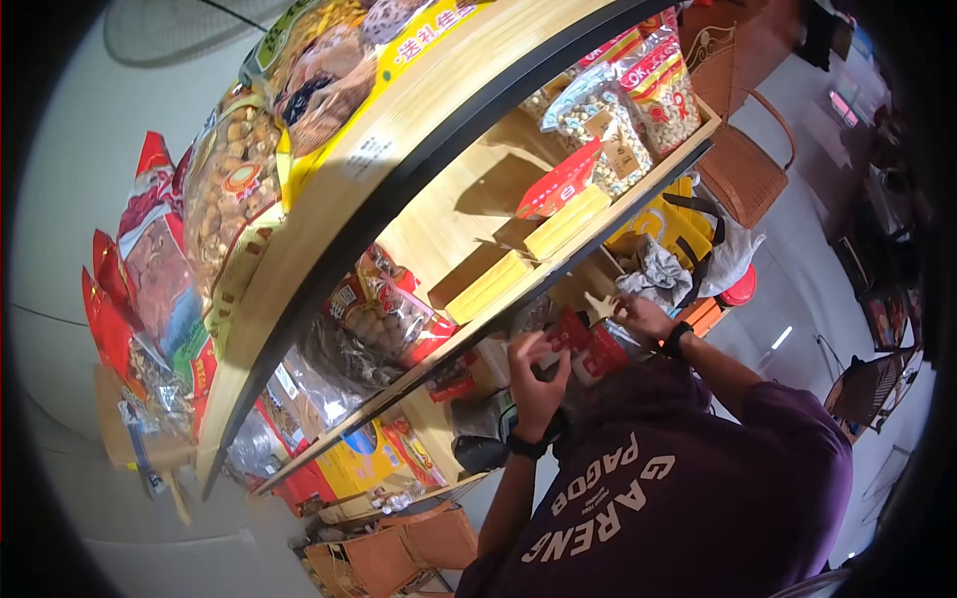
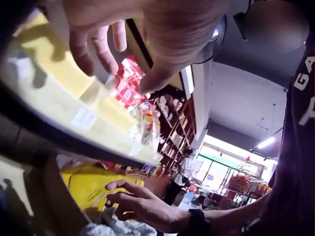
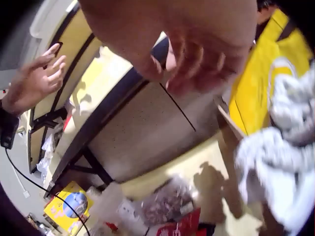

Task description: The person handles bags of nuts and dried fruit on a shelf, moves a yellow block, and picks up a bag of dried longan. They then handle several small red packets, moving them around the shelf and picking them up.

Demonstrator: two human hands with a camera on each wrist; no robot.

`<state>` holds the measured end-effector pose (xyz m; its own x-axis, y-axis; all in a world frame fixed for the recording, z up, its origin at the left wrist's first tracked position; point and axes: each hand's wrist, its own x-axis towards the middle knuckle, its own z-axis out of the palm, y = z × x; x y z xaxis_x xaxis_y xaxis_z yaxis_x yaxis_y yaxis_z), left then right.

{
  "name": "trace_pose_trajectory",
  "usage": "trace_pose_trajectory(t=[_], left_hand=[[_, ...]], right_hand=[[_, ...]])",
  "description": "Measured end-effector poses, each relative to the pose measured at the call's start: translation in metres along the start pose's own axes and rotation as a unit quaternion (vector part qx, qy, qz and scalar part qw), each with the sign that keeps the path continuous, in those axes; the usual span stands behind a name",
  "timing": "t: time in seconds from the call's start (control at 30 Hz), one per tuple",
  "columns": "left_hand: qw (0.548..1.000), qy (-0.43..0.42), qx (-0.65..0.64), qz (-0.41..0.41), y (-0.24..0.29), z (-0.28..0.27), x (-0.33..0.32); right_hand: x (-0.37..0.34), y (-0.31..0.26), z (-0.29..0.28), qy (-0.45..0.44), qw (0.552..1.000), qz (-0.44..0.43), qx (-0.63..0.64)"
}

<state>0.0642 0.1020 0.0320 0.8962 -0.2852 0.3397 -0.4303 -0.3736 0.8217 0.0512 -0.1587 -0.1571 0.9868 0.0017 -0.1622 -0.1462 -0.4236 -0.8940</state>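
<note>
The left hand [image 1: 538, 384] is raised beside the wooden shelf, its fingers spread and loosely bent with nothing visible in them. Overhead in the left wrist view, that hand [image 2: 147, 32] hangs its fingers and thumb apart before the lit shelf board [image 2: 64, 105]. Near the grey-white cloth [image 1: 663, 271] and yellow bag [image 1: 688, 221] is the right hand [image 1: 643, 317]. Its fingers are partly bent and apart in the left wrist view; no held thing shows. The right wrist view has the right hand [image 3: 197, 59] above the shelf's dark edge [image 3: 110, 103], fingertips partly hidden.
Bagged nuts [image 1: 234, 169] and dried goods line the top shelf. Yellow blocks [image 1: 488, 287] and more bags [image 1: 608, 125] occupy the tier below. A wicker basket [image 1: 743, 174] stands behind. Packaged goods [image 3: 165, 201] lie low, near a yellow box [image 3: 69, 206] and a dark cord [image 3: 59, 196].
</note>
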Motion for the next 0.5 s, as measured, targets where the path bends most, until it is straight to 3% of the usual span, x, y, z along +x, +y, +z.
trace_pose_trajectory(t=[0.1, 0.17, 0.27, 0.37, 0.5], left_hand=[[0.992, -0.046, 0.049, -0.106, -0.027, -0.009, -0.053], [0.986, -0.073, 0.094, -0.117, -0.027, -0.017, -0.085], [0.981, -0.078, 0.082, -0.160, -0.027, -0.020, -0.131], [0.973, -0.074, 0.053, -0.211, -0.034, -0.020, -0.166], [0.972, -0.069, 0.040, -0.221, -0.030, -0.015, -0.183]], right_hand=[[0.005, 0.076, 0.057, -0.112, 0.991, 0.013, -0.072], [0.006, 0.100, 0.080, -0.165, 0.979, 0.030, -0.119], [0.015, 0.113, 0.094, -0.166, 0.960, 0.079, -0.210], [0.018, 0.107, 0.093, -0.221, 0.955, 0.169, -0.106], [0.007, 0.110, 0.106, -0.161, 0.971, 0.142, -0.108]])
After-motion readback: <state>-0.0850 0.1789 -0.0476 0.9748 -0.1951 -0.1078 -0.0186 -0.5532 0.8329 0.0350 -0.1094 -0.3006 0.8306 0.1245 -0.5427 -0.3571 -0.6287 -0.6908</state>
